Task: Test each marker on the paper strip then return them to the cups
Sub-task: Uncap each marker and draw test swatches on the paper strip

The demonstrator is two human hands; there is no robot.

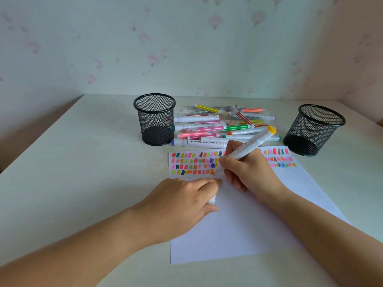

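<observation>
Handling: the white plastic marker with a yellow end cap [251, 145] is judged light, stiff and smooth, best gripped mid-barrel.
Axis: tip down-left, capped end raised toward the far right corner of the pale table [83, 162].
Place: tip set on the white paper sheet [238, 224] near its far edge.
Hands: the lower barrel is held by the right hand [246, 172]; a small white cap [212, 200] is gripped in the left hand [182, 206].

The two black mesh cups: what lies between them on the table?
In the head view, a loose pile of markers lies between the left cup and the right cup.
</observation>
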